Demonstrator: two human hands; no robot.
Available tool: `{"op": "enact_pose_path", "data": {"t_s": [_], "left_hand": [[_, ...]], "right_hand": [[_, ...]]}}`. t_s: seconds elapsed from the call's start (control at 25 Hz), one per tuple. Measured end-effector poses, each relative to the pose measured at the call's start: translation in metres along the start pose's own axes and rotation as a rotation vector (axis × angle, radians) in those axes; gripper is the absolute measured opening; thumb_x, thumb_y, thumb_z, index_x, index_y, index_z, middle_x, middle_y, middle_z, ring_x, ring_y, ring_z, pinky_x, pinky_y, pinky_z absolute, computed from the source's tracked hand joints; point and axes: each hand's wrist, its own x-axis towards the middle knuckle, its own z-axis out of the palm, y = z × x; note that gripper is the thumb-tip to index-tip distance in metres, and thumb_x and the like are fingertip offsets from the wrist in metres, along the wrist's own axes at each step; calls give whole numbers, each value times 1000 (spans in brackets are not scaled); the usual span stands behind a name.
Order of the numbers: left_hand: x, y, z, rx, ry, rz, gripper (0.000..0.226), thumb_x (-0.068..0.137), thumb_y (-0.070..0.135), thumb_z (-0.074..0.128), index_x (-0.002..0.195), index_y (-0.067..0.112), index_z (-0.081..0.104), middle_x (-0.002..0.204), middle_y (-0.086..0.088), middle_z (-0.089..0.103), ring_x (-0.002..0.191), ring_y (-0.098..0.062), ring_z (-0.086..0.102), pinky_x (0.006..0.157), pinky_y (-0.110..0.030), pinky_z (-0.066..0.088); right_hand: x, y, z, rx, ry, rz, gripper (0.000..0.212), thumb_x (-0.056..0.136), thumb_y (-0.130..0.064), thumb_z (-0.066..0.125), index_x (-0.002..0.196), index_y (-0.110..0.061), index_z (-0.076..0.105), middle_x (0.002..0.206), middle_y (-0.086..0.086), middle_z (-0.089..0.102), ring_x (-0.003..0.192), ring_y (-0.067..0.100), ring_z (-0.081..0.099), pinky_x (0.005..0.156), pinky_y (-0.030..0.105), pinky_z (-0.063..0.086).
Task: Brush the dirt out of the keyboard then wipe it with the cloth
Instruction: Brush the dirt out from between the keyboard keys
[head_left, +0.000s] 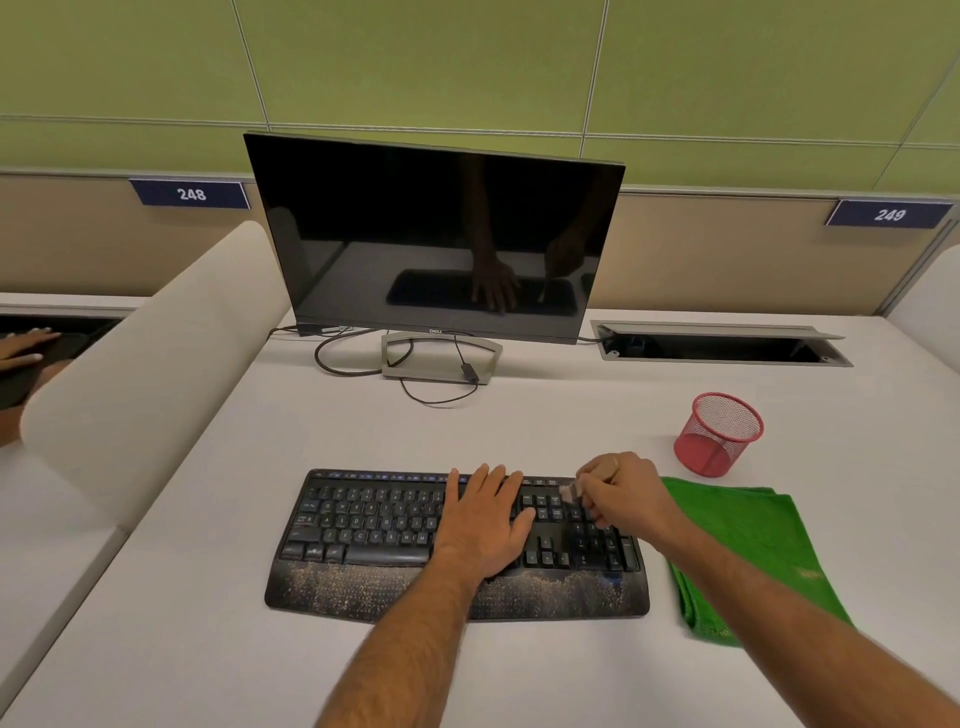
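Observation:
A black keyboard (363, 535) lies on the white desk, its palm rest speckled with pale dirt. My left hand (485, 519) lies flat on the keys right of the middle, fingers straight. My right hand (618, 491) is curled around a small brush (568, 492) whose pale bristles touch the keys above the number pad at the keyboard's right end. Most of the brush handle is hidden in the fist. A folded green cloth (753, 551) lies on the desk just right of the keyboard, partly under my right forearm.
A dark monitor (434, 234) on a stand with loose cables (353, 364) stands behind the keyboard. A red mesh cup (719, 434) sits behind the cloth. An open cable hatch (722, 345) is at the back right. A padded divider (150, 364) borders the left; another person's hand (23, 345) is beyond it.

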Motion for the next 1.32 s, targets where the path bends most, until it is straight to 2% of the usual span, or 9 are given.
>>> {"op": "enact_pose_path", "data": {"t_s": [0.28, 0.4, 0.48, 0.6, 0.8, 0.88, 1.0, 1.2, 1.32], "left_hand": [[0, 0, 0, 3, -2, -3, 63, 102, 57, 20, 158, 28, 15, 166, 2, 14, 153, -19, 3, 121, -54, -7], [-1, 0, 0, 5, -1, 0, 64, 101, 57, 19, 158, 28, 14, 166, 2, 14, 153, -19, 3, 121, -55, -7], [-1, 0, 0, 7, -1, 2, 64, 101, 57, 19, 158, 28, 14, 166, 2, 13, 153, -19, 2, 121, -55, -7], [-2, -1, 1, 10, -5, 11, 64, 101, 57, 18, 158, 28, 12, 166, 1, 11, 153, -19, 1, 121, -54, -8], [-4, -1, 0, 44, -16, 20, 66, 101, 58, 16, 159, 28, 7, 167, 1, 4, 153, -19, -5, 121, -55, -9], [-5, 0, 1, 60, -19, 18, 66, 101, 58, 15, 159, 27, 5, 167, 1, 1, 153, -19, -7, 120, -55, -9], [-5, 0, 0, 66, -26, 16, 66, 102, 58, 15, 159, 28, 4, 167, 1, -2, 153, -19, -9, 120, -56, -9], [-6, 1, 0, 83, -44, 16, 67, 102, 59, 13, 159, 28, -1, 167, 0, -7, 152, -20, -12, 120, -56, -9], [-7, 1, 1, 91, -45, 9, 67, 101, 60, 12, 159, 28, -2, 167, -1, -9, 152, -20, -13, 120, -57, -8]], "right_hand": [[-7, -4, -6, -164, -209, 19, 25, 74, -3, 54, 55, 1, 70, 53, 21, 66, 42, 26, 60, 42, 30, 53], [-7, 1, -11, -200, -196, -107, 21, 72, -3, 57, 61, -10, 74, 58, 7, 70, 49, 18, 64, 46, 29, 55], [-9, 3, -17, -261, -294, -219, 21, 70, -7, 66, 66, -24, 77, 69, -6, 74, 62, 8, 68, 55, 21, 52], [-8, 7, -30, -361, -413, -235, 14, 70, -11, 72, 75, -22, 79, 74, -12, 75, 70, -1, 68, 65, 15, 52], [-6, 1, -42, -435, -455, -291, 35, 65, -7, 68, 52, -40, 70, 62, -14, 69, 64, 1, 66, 58, 22, 49], [-12, -2, -37, -335, -441, -316, 25, 68, -10, 70, 63, -34, 76, 71, -10, 74, 69, 3, 68, 61, 20, 51], [-19, -4, -25, -353, -479, -381, 11, 75, -9, 73, 82, -15, 80, 76, -19, 72, 73, -3, 67, 67, 11, 49], [-17, 5, -32, -530, -521, -399, 11, 65, -8, 61, 63, -17, 68, 53, -11, 60, 53, 2, 55, 56, 20, 46], [-20, 7, -32, -416, -441, -387, 15, 68, -9, 64, 71, -19, 75, 66, -10, 71, 62, -1, 63, 61, 16, 49]]}}
